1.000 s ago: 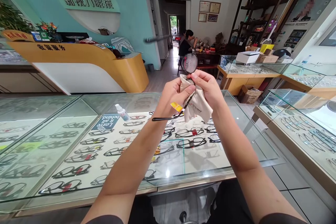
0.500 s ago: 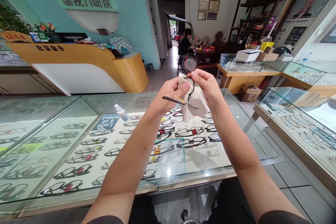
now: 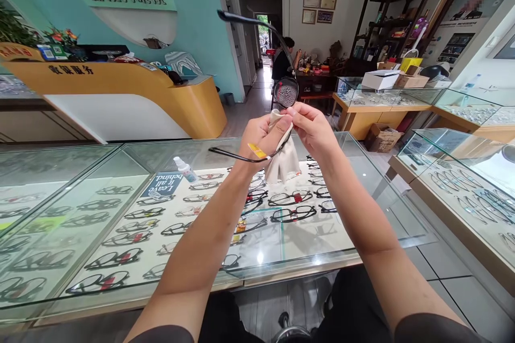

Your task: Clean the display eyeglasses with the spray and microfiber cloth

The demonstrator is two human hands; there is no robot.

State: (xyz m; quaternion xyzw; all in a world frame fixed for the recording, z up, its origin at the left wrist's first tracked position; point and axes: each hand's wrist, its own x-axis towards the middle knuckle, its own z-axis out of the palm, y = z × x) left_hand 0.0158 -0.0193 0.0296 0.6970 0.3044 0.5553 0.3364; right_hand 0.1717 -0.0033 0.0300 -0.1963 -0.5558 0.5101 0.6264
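Observation:
A pair of dark-framed glasses [image 3: 286, 92] is held up above the glass display case, one lens uppermost and both temples pointing left. My left hand [image 3: 259, 138] is closed around a pale cloth [image 3: 282, 166] that wraps the lower lens; a yellow tag [image 3: 256, 150] hangs on the lower temple beside the wrist. My right hand [image 3: 311, 126] pinches the frame near its bridge, against the cloth's upper edge. The cloth hides the lower lens and some fingertips.
The glass case [image 3: 314, 257] holds rows of eyeglasses. On it, at the left, are a spray bottle [image 3: 185, 169] and a blue card [image 3: 161, 186]. Another case [image 3: 462, 193] stands at the right. A person [image 3: 282, 61] sits at a table behind.
The glasses have turned, so their temples reach farther left and the yellow tag now lies over my left wrist. The cloth hangs lower and farther left, its printing out of view.

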